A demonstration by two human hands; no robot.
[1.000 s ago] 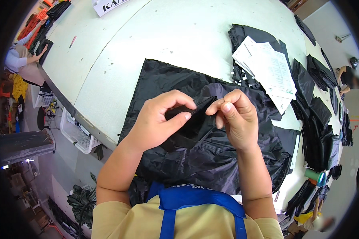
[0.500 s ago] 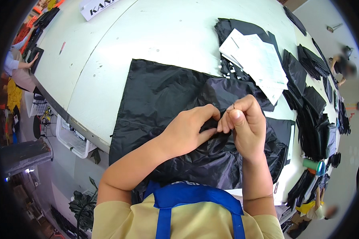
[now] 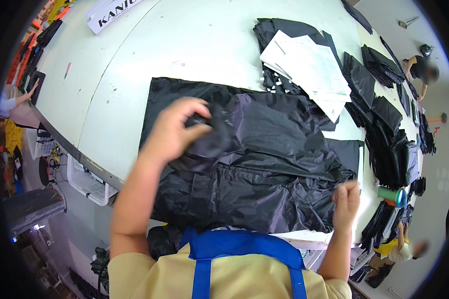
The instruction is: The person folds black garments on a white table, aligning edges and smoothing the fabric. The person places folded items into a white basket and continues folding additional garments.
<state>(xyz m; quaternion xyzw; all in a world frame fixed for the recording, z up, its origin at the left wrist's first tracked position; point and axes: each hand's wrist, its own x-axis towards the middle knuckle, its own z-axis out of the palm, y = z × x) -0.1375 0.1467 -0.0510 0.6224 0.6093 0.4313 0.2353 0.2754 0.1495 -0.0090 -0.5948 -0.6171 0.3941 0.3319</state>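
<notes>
Spread over the white table is a piece of thin, shiny black fabric (image 3: 274,124), creased and doubled over in layers. My left hand (image 3: 177,129), smeared a little by motion, grips a bunched fold of it above the left half. My right hand (image 3: 346,204) is closed at the fabric's lower right edge. Whether it pinches the cloth or a small thing is hidden by its curled fingers.
Papers (image 3: 314,65) with a pen lie on a black fabric stack behind. More black stacks (image 3: 391,149) and a green roll (image 3: 388,194) line the right. A white basket (image 3: 92,187) stands below the table's left edge. Other people are at both sides.
My hands were close together over the fabric and have parted. The left has moved left and up with a fold of cloth; the right has dropped down and right.
</notes>
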